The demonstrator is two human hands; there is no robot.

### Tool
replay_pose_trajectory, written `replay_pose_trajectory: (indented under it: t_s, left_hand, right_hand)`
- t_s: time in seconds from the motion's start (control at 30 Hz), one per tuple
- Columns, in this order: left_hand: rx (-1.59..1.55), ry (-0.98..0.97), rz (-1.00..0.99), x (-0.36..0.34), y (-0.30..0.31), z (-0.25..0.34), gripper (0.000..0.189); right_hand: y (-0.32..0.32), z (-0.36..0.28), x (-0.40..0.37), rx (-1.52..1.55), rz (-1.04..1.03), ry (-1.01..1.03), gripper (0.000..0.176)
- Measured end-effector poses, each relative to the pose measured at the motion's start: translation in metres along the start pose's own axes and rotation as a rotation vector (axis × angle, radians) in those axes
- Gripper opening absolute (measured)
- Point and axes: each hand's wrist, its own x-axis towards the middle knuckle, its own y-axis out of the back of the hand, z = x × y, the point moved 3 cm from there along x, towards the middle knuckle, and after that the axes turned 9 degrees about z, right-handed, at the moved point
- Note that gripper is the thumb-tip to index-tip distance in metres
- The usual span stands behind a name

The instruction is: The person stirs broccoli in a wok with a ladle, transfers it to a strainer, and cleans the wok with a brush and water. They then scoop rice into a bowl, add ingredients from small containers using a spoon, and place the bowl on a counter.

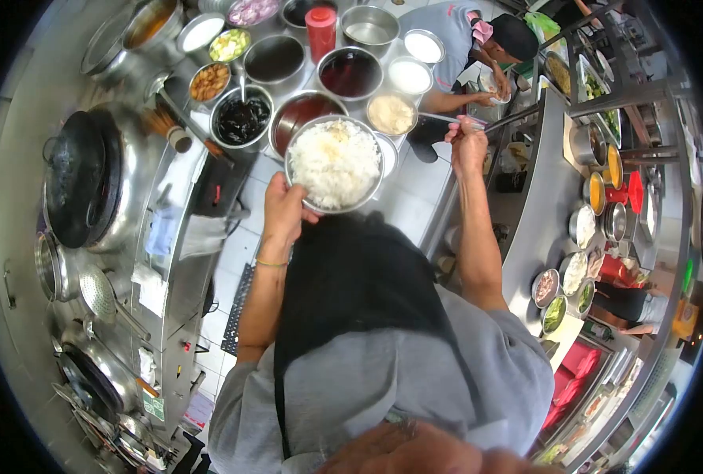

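My left hand point(285, 207) grips the rim of a round metal bowl of white rice point(334, 162), with a little yellowish-brown seasoning on top. The bowl is held over the front edge of a group of seasoning containers. My right hand point(468, 146) is closed around a thin metal utensil point(440, 118), which points left to a bowl of pale yellow powder point(391, 114). Its tip cannot be made out clearly. Partly behind the rice bowl are a pot of reddish-brown sauce point(286, 118) and a small container of white contents point(388, 156).
Other containers include dark liquid point(350, 73), black paste point(241, 118) and a red bottle point(320, 33). Woks point(79, 180) line the left stove. A steel counter point(525, 205) with ingredient bowls runs along the right. Another person point(478, 47) works at the upper right.
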Motion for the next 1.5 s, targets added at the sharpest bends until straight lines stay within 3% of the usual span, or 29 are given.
replay_pose_trajectory:
  t_s: [0.17, 0.27, 0.3, 0.37, 0.57, 0.73, 0.83, 1.0, 1.33, 1.5]
  left_hand:
    - [-0.012, 0.013, -0.039, 0.008, -0.011, -0.003, 0.025]
    - [0.017, 0.007, -0.051, 0.012, -0.020, -0.004, 0.026]
    - [0.014, -0.003, -0.056, 0.013, -0.021, -0.005, 0.026]
    - [0.010, -0.023, -0.066, 0.016, -0.021, -0.008, 0.025]
    - [-0.021, -0.013, -0.021, 0.000, -0.002, 0.002, 0.028]
    - [-0.064, -0.042, 0.050, -0.002, 0.014, 0.000, 0.033]
    - [-0.079, -0.072, 0.062, -0.004, 0.015, 0.002, 0.021]
    - [-0.081, -0.054, 0.052, -0.004, 0.014, 0.004, 0.021]
    - [-0.014, -0.023, 0.030, 0.004, -0.002, -0.001, 0.028]
    - [-0.003, -0.016, 0.021, 0.004, -0.006, -0.002, 0.026]
  right_hand:
    - [-0.055, -0.074, -0.058, 0.079, -0.234, 0.015, 0.020]
    - [-0.084, -0.090, -0.103, -0.206, -0.352, 0.165, 0.021]
    - [-0.092, -0.091, -0.117, -0.272, -0.431, 0.298, 0.020]
    - [-0.092, -0.091, -0.115, -0.445, -0.293, 0.598, 0.018]
    - [-0.050, -0.027, -0.024, -0.666, -0.115, 0.530, 0.018]
    - [-0.033, 0.013, 0.000, -0.543, -0.056, 0.413, 0.018]
    - [-0.030, 0.025, 0.003, -0.498, -0.027, 0.311, 0.017]
    - [-0.019, 0.035, 0.012, -0.330, 0.045, 0.144, 0.018]
    - [-0.020, 0.001, 0.001, -0.166, 0.019, 0.149, 0.019]
    - [-0.021, 0.019, 0.007, -0.395, -0.008, 0.208, 0.018]
